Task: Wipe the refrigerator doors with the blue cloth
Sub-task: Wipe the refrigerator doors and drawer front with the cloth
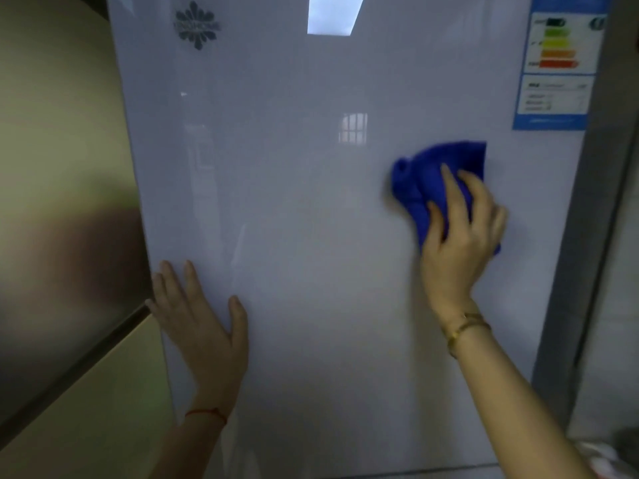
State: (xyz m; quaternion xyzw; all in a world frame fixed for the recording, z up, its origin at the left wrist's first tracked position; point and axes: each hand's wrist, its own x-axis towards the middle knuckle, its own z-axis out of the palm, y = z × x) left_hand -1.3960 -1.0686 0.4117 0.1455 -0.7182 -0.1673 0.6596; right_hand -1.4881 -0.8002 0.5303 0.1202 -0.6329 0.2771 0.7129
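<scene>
surface: glossy white refrigerator door [311, 219] fills the view, upright, ceiling light and window reflected in it; beige cabinet [58, 133] along its left edge
logo: grey flower emblem [197, 25] top left of the door
left hand [200, 319]: flat on the door, lower left near the edge, fingers spread, holding nothing; looks like a brace
unwiped span: judging by position, the broad middle of the door lies between the hands, left of the cloth
blue cloth [439, 181]: bunched, pressed on the door at right-centre, long axis running upper right to lower left
right hand [460, 229]: on top of the cloth, fingers spread, clamping it to the door
energy label [556, 63]: top right, above the cloth, apart from it
key relation: right hand owns the cloth; free door area lies left and below
</scene>
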